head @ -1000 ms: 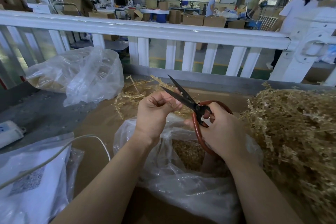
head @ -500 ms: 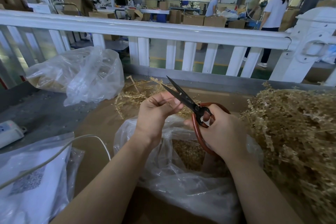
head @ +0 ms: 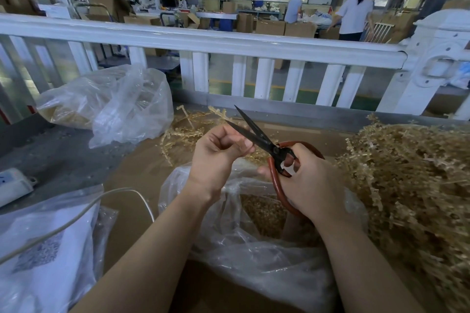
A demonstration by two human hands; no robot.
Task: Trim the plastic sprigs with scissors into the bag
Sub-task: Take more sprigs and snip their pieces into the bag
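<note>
Barely shifting, the scissors (head: 256,134) are gaping beside the left hand (head: 218,152) pinching a sprig; right hand (head: 305,180) gripping handles should be snipping over the bag (head: 254,249).

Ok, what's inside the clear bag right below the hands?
The clear bag holds a heap of small tan cut sprig pieces. The right hand and the scissors cover the right part, and crinkled plastic hides how deep the heap goes.
</note>
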